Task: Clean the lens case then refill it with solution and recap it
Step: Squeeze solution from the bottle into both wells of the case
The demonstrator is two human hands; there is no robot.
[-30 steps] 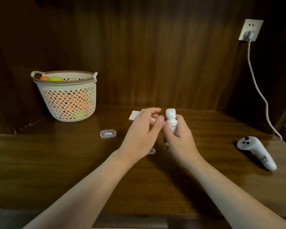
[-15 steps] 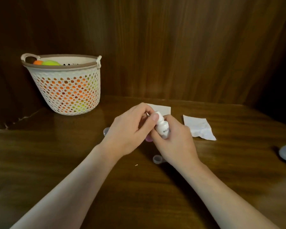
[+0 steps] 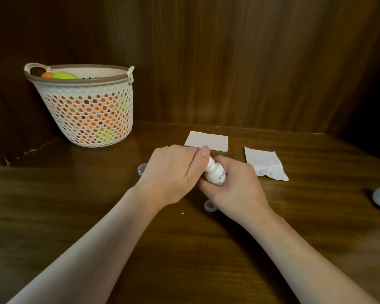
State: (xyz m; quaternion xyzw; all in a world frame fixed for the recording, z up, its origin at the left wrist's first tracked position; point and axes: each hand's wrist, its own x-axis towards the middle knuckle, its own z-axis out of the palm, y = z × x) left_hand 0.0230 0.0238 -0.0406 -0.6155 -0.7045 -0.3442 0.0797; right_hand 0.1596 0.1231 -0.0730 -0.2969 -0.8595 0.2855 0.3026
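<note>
- My right hand [image 3: 233, 185] was wrapped round the body of the small white plastic solution bottle [image 3: 216, 175], tilting its neck up and to the left so my other hand could get at the top.
- My left hand [image 3: 173, 172] was closed over the bottle's cap end, thumb pressed along the top; I judged this a grip for twisting the cap, though the cap itself was hidden under my fingers.
- The two hands met at the bottle, just right of the frame's centre.
- A small round clear cap [image 3: 210, 206] lay on the dark wooden table [image 3: 97, 216] just below my right hand, near the wrist; a second clear round piece [image 3: 142, 168] peeked out just left of my left hand. I took these for lens case parts, left open for refilling.
- Above the hands lay a flat folded white tissue [image 3: 206, 141]; to its right, a crumpled white tissue [image 3: 264, 163], handy for wiping.
- A white mesh plastic basket [image 3: 86, 110] stood in the upper left.
</note>
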